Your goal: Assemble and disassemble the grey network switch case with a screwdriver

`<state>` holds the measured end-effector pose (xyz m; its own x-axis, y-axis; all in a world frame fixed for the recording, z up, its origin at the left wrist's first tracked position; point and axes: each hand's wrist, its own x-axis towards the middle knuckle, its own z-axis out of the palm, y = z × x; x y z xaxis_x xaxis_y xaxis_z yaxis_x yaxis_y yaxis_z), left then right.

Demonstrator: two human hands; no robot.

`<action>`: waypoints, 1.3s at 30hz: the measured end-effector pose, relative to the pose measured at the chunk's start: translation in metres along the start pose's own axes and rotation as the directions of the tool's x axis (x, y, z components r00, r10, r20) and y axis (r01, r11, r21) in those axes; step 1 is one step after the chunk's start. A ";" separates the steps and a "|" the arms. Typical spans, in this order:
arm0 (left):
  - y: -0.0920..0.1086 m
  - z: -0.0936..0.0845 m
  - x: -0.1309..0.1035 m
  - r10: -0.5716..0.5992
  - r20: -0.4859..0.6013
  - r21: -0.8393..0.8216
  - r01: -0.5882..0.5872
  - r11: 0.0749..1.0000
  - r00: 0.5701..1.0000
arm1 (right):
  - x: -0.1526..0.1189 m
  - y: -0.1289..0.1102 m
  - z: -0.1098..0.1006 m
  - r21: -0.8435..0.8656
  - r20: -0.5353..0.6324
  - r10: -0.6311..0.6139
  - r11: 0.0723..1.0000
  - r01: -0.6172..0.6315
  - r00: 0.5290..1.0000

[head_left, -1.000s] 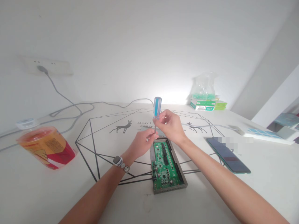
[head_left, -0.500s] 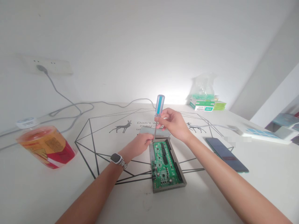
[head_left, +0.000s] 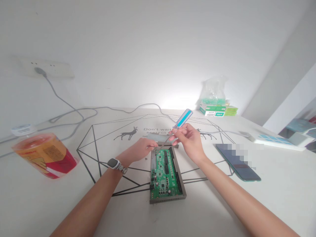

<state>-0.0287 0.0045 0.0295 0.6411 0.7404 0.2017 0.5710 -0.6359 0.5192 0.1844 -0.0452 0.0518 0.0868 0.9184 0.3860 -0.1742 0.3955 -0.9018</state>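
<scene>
A green circuit board (head_left: 164,174) lies in a grey metal case (head_left: 182,179) on the white table. My right hand (head_left: 189,140) grips a screwdriver (head_left: 184,118) with a blue and clear handle. The screwdriver leans, its shaft pointing down-left to the board's far left corner. At that same corner is my left hand (head_left: 145,147), fingers closed near the case edge; anything between its fingertips is too small to tell. Left of the case lies a tiny dark piece (head_left: 146,159). A grey panel (head_left: 158,138) is behind the case, partly covered.
An orange and red tub (head_left: 49,156) stands at the left, near a white-capped container (head_left: 24,130). A grey cable (head_left: 108,108) crosses the back. On the right are a phone (head_left: 237,161), a white power strip (head_left: 271,140) and green boxes (head_left: 212,110).
The screwdriver has gone from upright to tilted, its handle now further right. The case has shifted and turned slightly leftward in view, and my left hand has moved a little left.
</scene>
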 end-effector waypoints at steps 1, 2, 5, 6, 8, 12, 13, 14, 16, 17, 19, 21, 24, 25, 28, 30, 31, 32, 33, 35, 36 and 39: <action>0.000 0.000 0.000 -0.008 -0.004 -0.005 0.008 1.000 1.000 | -0.004 0.001 0.002 0.012 0.003 0.004 1.000 -0.004 1.000; 0.000 0.000 0.000 -0.016 -0.008 -0.008 0.016 1.000 1.000 | -0.007 0.003 0.004 0.019 0.009 0.011 1.000 -0.011 1.000; 0.001 0.003 0.000 -0.035 -0.016 -0.006 0.035 0.999 0.999 | -0.014 0.008 0.010 0.017 0.022 0.028 0.999 -0.029 0.999; 0.002 0.003 0.000 -0.046 -0.013 -0.006 0.046 0.999 0.999 | -0.016 0.010 0.012 0.015 0.024 0.032 0.999 -0.032 0.999; 0.004 0.004 -0.001 -0.065 -0.014 -0.011 0.065 0.998 0.998 | -0.019 0.011 0.013 0.018 0.026 0.034 0.999 -0.034 0.999; 0.011 0.002 -0.002 -0.051 -0.061 0.001 0.051 0.999 0.997 | -0.021 0.010 0.014 0.037 0.022 0.018 0.999 -0.019 1.000; 0.012 0.002 -0.002 -0.045 -0.075 0.007 0.045 0.999 0.996 | -0.021 0.009 0.014 0.042 0.019 0.013 0.999 -0.014 1.000; 0.013 0.001 -0.002 -0.043 -0.086 0.010 0.044 0.999 0.995 | -0.021 0.009 0.014 0.046 0.017 0.010 0.999 -0.011 1.000; 0.015 0.001 -0.002 -0.053 -0.099 0.010 0.054 0.998 0.994 | -0.022 0.009 0.014 0.052 0.015 0.010 0.999 -0.010 1.000; 0.015 0.001 -0.002 -0.059 -0.098 0.010 0.061 0.998 0.993 | -0.022 0.010 0.014 0.052 0.016 0.011 0.999 -0.012 1.000; 0.014 0.002 -0.002 -0.067 -0.092 0.012 0.069 0.998 0.993 | -0.023 0.013 0.014 0.044 0.022 0.018 0.999 -0.019 1.000; 0.013 0.002 -0.002 -0.059 -0.091 0.020 0.061 0.998 0.994 | -0.023 0.015 0.015 0.038 0.026 0.027 0.999 -0.028 0.999; 0.013 0.002 -0.002 -0.049 -0.095 0.028 0.052 0.998 0.994 | -0.023 0.014 0.015 0.043 0.021 0.029 0.999 -0.030 0.999; 0.013 0.002 -0.002 -0.051 -0.096 0.027 0.053 0.998 0.994 | -0.022 0.013 0.014 0.044 0.016 0.027 0.999 -0.028 0.999; 0.014 0.002 -0.002 -0.054 -0.104 0.026 0.057 0.998 0.993 | -0.021 0.008 0.011 0.028 -0.004 0.018 0.999 -0.018 1.000; 0.013 0.002 -0.001 -0.050 -0.111 0.026 0.053 0.998 0.993 | -0.021 0.006 0.007 0.009 -0.017 0.008 1.000 -0.008 1.000; 0.012 0.002 -0.001 -0.048 -0.118 0.026 0.051 0.998 0.992 | -0.020 0.004 0.005 0.002 -0.025 0.004 1.000 -0.004 1.000; 0.011 0.002 -0.001 -0.044 -0.129 0.024 0.047 0.999 0.991 | -0.020 0.003 0.002 -0.002 -0.035 0.002 1.000 -0.002 0.999; 0.009 0.002 -0.001 -0.039 -0.143 0.020 0.042 0.999 0.989 | -0.020 0.003 0.000 -0.005 -0.046 0.003 1.000 -0.003 0.999; 0.007 0.002 -0.002 -0.028 -0.170 0.012 0.030 0.999 0.985 | -0.020 0.002 -0.006 -0.003 -0.074 0.016 1.000 -0.016 0.997; 0.007 0.002 -0.002 -0.025 -0.172 0.009 0.027 1.000 0.985 | -0.020 0.002 -0.008 0.002 -0.088 0.026 1.000 -0.026 0.996; 0.007 -0.002 -0.006 -0.035 -0.119 0.004 0.036 0.999 0.992 | -0.019 0.004 -0.014 0.025 -0.127 0.052 0.998 -0.049 0.991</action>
<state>-0.0292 -0.0042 0.0334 0.5551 0.7831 0.2805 0.5956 -0.6095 0.5232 0.1959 -0.0616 0.0383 0.2016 0.9287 0.3112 -0.2029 0.3505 -0.9143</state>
